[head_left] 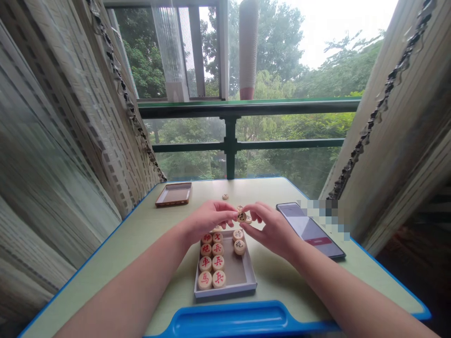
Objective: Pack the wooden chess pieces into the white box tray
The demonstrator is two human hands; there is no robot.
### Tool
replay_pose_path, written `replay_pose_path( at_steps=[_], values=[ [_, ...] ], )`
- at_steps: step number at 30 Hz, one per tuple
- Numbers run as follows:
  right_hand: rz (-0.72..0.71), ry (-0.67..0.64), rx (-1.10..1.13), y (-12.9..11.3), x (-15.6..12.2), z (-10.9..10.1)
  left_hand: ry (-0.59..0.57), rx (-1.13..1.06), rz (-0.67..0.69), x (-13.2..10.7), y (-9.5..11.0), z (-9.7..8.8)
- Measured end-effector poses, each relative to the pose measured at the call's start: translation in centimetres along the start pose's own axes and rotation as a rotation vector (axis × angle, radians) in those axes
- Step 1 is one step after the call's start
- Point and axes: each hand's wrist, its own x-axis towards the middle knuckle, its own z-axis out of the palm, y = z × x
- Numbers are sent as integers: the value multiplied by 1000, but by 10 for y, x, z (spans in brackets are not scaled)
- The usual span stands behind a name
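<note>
A shallow grey box [243,277] lies on the green table and holds several round wooden chess pieces [212,263] with red and dark characters. Above its far end my left hand [207,219] and my right hand [273,227] meet. Their fingertips pinch one wooden chess piece [241,217] between them. A few loose pieces [248,218] lie just behind the fingers. One more loose piece [225,196] sits alone farther back.
A phone [310,230] lies to the right of my right hand. The brown box lid [174,194] rests at the back left. The table [148,225] has a blue rim with a tray groove at the front. Bamboo blinds hang on both sides, and a green railing stands behind.
</note>
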Motion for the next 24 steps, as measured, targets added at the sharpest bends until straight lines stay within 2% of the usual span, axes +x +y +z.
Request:
replay_pose_path(
  at_steps=[5, 7, 10, 12, 16, 19, 24],
  values=[
    [18, -30, 21, -2, 0, -6, -21, 69, 33, -3, 6, 2],
    [36, -68, 49, -4, 0, -10, 34, 111, 85, -2, 6, 0],
    [68, -253, 117, -10, 0, -18, 176, 191, 169, 1, 4, -8],
    [67, -415, 142, -16, 0, -21, 216, 298, 203, 3, 1, -12],
    [58, -598, 124, -24, -2, -23, 197, 551, 224, 3, -5, -13],
    [72, -641, 102, -27, -4, -21, 177, 650, 244, 2, -6, -8],
    [67, -671, 74, -30, -4, -19, 162, 696, 275, 0, -2, -5]
  ],
)
